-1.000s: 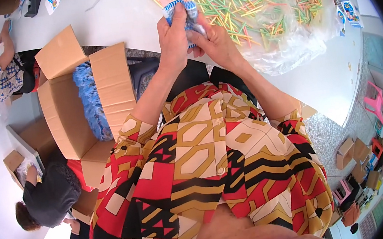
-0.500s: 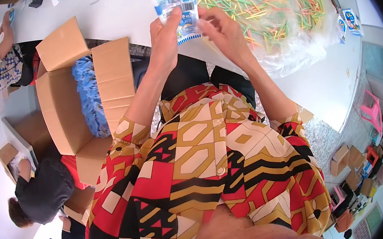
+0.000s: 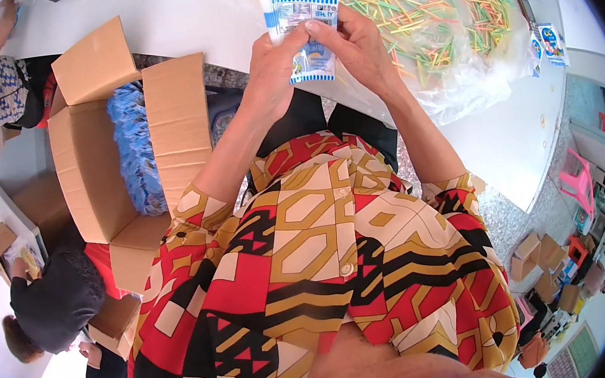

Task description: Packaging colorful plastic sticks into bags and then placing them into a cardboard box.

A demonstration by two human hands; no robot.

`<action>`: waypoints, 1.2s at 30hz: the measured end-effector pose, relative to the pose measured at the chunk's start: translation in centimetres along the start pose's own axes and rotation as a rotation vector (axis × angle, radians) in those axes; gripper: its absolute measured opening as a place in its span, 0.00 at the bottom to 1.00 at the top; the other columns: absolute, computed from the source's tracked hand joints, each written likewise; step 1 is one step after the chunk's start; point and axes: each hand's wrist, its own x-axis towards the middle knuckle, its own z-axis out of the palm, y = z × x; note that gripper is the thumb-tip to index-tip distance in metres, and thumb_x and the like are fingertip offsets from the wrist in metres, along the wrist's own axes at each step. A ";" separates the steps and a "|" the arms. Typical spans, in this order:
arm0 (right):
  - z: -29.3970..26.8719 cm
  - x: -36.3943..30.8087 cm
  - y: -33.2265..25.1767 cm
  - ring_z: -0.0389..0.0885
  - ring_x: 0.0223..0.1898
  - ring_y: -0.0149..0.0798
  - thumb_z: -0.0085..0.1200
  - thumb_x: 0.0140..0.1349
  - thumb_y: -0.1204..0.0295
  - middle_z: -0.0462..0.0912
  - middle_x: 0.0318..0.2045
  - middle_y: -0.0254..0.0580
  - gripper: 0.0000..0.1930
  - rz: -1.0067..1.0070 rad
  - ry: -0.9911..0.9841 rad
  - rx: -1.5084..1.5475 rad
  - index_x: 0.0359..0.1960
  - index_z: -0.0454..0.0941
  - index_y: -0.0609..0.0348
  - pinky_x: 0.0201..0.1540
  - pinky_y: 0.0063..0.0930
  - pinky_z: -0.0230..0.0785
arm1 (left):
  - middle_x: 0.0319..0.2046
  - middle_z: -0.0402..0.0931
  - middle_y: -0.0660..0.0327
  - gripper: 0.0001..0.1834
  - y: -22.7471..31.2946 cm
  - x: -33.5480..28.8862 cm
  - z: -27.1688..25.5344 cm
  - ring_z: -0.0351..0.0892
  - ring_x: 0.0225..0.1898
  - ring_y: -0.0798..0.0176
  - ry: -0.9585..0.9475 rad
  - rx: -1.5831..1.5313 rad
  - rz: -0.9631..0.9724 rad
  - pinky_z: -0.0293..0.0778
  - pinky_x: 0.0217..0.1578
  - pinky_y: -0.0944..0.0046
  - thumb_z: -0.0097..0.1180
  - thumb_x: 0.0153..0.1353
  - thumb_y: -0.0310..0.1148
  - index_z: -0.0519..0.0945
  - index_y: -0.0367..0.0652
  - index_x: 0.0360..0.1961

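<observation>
A small blue-and-white packet (image 3: 304,9) with striped ends is held up over the table's near edge. My left hand (image 3: 275,75) grips its left side, thumb lying across the front. On the other side my right hand (image 3: 361,49) grips it too, its thumb pressed to the front close to the left thumb. The fingers behind the packet are hidden. Past my right hand, many thin green, yellow, orange and pink sticks (image 3: 401,7) lie loose on a clear plastic sheet (image 3: 464,90).
Left of me an open cardboard box (image 3: 77,171) holds many blue packets (image 3: 135,149) in a row. More blue-and-white packets (image 3: 551,45) and a dark-handled tool (image 3: 527,10) lie on the white table (image 3: 522,162) at right. Several people work at the left.
My right hand has come in from beside the packet and now presses its thumb on the front. The packet has shifted slightly right and down.
</observation>
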 end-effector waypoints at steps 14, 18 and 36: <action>1.1 1.7 -2.1 0.75 0.30 0.23 0.57 0.57 0.71 0.80 0.30 0.34 0.08 -0.146 0.172 -0.124 0.36 0.77 0.62 0.33 0.18 0.70 | 0.38 0.78 0.58 0.15 0.8 0.6 -1.5 0.79 0.38 0.68 -0.004 0.128 0.131 0.75 0.40 0.66 0.48 0.64 0.35 0.74 0.34 0.46; 1.3 1.9 -1.4 0.75 0.28 0.24 0.58 0.56 0.72 0.79 0.28 0.33 0.09 -0.170 0.229 -0.117 0.37 0.77 0.62 0.31 0.19 0.70 | 0.38 0.78 0.58 0.15 1.7 0.1 -0.9 0.78 0.39 0.68 0.044 -0.137 0.054 0.75 0.41 0.66 0.47 0.65 0.34 0.74 0.33 0.45; 1.2 1.9 -0.6 0.71 0.25 0.18 0.58 0.56 0.76 0.78 0.23 0.30 0.06 -0.099 0.309 0.048 0.33 0.78 0.63 0.28 0.12 0.63 | 0.36 0.79 0.58 0.16 1.9 0.2 -1.3 0.79 0.36 0.69 0.018 -0.189 0.106 0.76 0.39 0.68 0.45 0.66 0.36 0.76 0.32 0.42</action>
